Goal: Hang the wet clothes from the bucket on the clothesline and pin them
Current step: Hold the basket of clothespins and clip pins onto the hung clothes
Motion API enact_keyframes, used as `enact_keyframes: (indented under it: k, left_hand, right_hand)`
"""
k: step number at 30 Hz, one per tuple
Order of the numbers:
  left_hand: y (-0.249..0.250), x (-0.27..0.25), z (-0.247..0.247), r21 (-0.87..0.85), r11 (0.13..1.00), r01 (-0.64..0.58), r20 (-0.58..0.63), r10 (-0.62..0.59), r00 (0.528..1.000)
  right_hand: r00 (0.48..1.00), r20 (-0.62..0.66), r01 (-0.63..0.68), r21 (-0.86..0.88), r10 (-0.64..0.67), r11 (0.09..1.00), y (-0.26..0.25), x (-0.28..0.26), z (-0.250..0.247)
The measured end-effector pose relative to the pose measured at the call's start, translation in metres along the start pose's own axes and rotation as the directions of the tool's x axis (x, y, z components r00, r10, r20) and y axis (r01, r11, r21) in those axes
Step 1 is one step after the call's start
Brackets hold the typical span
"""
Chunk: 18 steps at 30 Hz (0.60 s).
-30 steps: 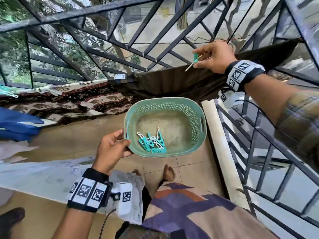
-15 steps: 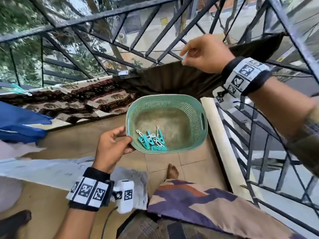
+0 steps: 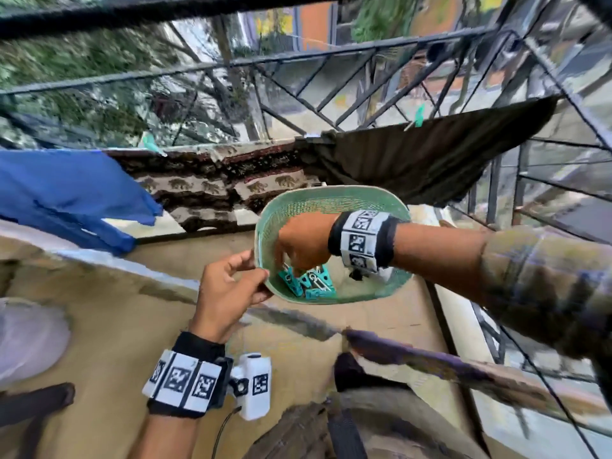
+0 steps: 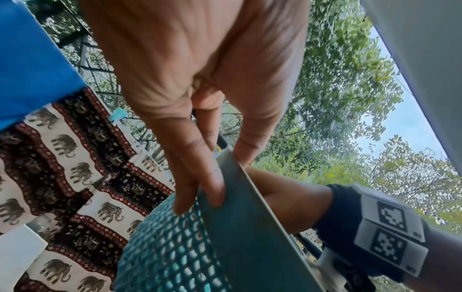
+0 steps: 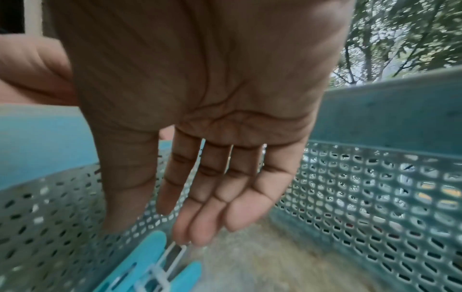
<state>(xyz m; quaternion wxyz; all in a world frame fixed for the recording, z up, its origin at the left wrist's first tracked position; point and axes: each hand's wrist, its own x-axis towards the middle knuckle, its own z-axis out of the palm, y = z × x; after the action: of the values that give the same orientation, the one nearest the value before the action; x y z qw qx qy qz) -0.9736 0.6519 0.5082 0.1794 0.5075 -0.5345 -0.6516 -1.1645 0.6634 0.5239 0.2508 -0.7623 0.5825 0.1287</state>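
Note:
My left hand [image 3: 256, 270] grips the near rim of a green perforated basket [image 3: 331, 197] and holds it up; in the left wrist view its fingers [image 4: 200, 187] curl over that rim [image 4: 240, 207]. Inside the basket my right hand [image 3: 288, 260] reaches down to several teal clothespins [image 3: 308, 283]. The right wrist view shows the right hand [image 5: 162, 227] with straight fingers just above the clothespins [image 5: 150, 266], holding nothing. On the line a dark brown cloth [image 3: 430, 154] hangs with a teal pin [image 3: 419, 115] on its top edge.
An elephant-print cloth [image 3: 231, 180] and a blue cloth [image 3: 66, 190] hang to the left on the line. Black metal railing [image 3: 331, 54] closes the balcony ahead and to the right. Pale and purple cloths lie low near my legs.
My right hand has left the dark cloth on the line and come down into the basket. The teal pin it held now sits on the cloth. My left hand still holds the basket.

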Motion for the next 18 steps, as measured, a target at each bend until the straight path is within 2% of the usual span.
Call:
enact_keyframes:
  k: [6, 9, 14, 18]
  left_hand:
    - [-0.043, -0.069, -0.074, -0.062, 0.997, -0.038, -0.011, 0.037, 0.999]
    - [-0.061, -0.1, -0.1, -0.096, 0.994, -0.049, -0.007, 0.049, 0.999]
    - [-0.081, -0.141, -0.128, -0.131, 0.989, -0.064, 0.013, 0.066, 0.998]
    - [-0.092, -0.162, -0.14, -0.123, 0.989, -0.083, 0.024, 0.086, 0.996]
  right_hand:
    - [0.996, 0.091, 0.003, -0.109, 0.007, 0.994, -0.111, 0.015, 0.022]
    - [0.997, 0.071, 0.001, -0.127, 0.008, 0.992, -0.155, 0.018, 0.034]
    - [0.994, 0.108, 0.013, -0.122, 0.0, 0.992, -0.209, 0.009, 0.041]
    - [1.0, 0.01, 0.018, -0.018, -0.018, 1.0, -0.229, -0.01, 0.04]
